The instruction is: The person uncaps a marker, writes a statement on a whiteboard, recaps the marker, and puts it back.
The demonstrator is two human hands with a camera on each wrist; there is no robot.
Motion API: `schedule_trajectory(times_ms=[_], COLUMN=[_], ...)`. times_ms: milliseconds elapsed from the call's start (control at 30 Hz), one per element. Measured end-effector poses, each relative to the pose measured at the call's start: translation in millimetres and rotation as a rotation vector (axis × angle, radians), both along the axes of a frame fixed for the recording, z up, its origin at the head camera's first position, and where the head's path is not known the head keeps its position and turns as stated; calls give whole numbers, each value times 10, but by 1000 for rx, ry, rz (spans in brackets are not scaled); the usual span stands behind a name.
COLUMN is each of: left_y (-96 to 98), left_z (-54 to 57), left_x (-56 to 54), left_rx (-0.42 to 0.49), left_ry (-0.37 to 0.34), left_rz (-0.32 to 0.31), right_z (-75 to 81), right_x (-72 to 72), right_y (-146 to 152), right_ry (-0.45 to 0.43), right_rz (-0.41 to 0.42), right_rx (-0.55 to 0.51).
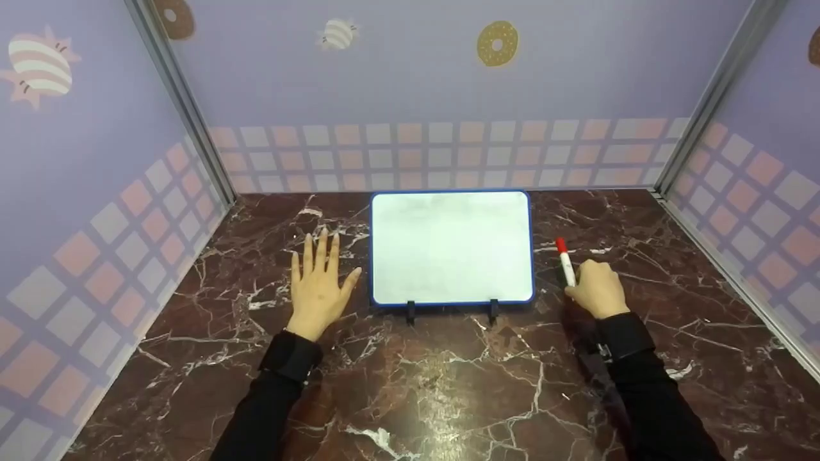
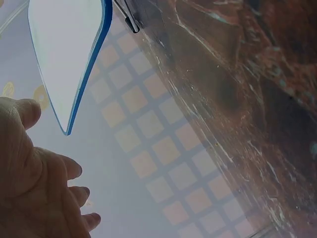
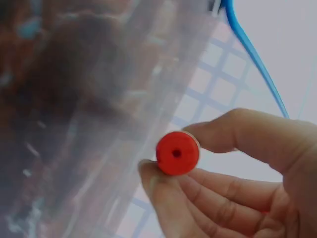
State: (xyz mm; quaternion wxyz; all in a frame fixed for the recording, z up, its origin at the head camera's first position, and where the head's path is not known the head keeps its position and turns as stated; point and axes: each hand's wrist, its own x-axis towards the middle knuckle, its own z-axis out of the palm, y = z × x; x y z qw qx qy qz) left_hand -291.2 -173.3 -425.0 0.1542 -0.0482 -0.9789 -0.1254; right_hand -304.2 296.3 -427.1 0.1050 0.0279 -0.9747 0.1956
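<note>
1. Lavender wall panels, smooth and matte, enclose three sides, printed with striped sweets, speckled doughnuts and a lower grid of pink and pale squares; grey metallic posts run up the corners.
2. Below them spreads a desk with a glossy, dark reddish-brown marbled surface, crossed by jagged white veins and catching a bright reflection near the front.
3. Toward the rear, between the hands, stands a rectangular whiteboard with rounded corners, a thin blue rim and a pale face faintly smudged grey. Two slim black feet show at its lower edge.
4. Left of the board, the left hand is wide open, back upward in the head view, fingers extended and fanned, thumb angled toward the blue rim without touching it; it holds nothing.
5. Right of the board, the right hand pinches a slender cylindrical marker, white-barrelled with a red cap pointing away from the person. Close up, the right wrist view shows a round red end with a small dark dimple, between thumb and fingers.
6. Black sleeves cover both forearms.
</note>
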Motion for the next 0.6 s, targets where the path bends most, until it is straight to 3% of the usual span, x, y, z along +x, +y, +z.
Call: schedule_trajectory(times_ms=[367,600], left_y=[101,366], left_z=[85,182], left_x=[59,167], left_rx=[-96,-176], left_ry=[80,228], left_rz=[3,-114], right_z=[298,399], right_x=[165,317], right_y=[-183,-510], right_ry=[299,436], right_rz=[7,107], right_rx=[-121,-113])
